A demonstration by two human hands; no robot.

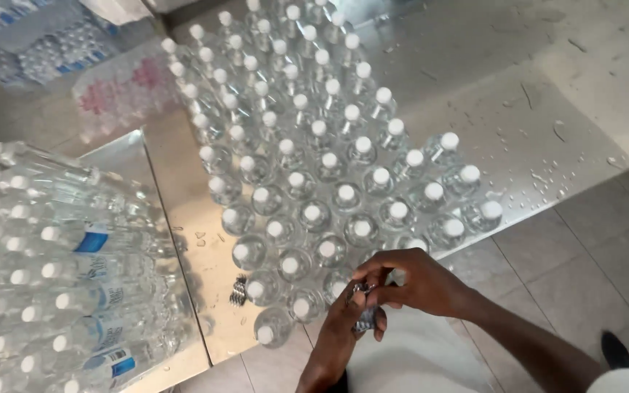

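Down through the head view, I see both hands meeting at the near edge of the steel table (475,87). My right hand (420,280) curls over from the right, fingers closed around the top of a small clear bottle (366,314), while my left hand (343,320) comes up from below and pinches at the same spot, thumb and fingers closed on the bottle's neck. It looks as though one hand steadies while the other works the top, though the cap itself is hidden by fingers. The bottle hangs just off the table's near edge, above the tiled floor (576,269); its long axis runs roughly upright, top end towards the hands, base pointing down and towards me.

Just beyond the hands stands a dense block of upright bottles (307,160) with white caps, packed touching one another so they brace each other, stretching away to the far side. To the left, a heap of labelled bottles (74,276) lies on its side, caps facing left. A small metallic object (239,290) sits on the table between the two groups; I cannot tell what it is.
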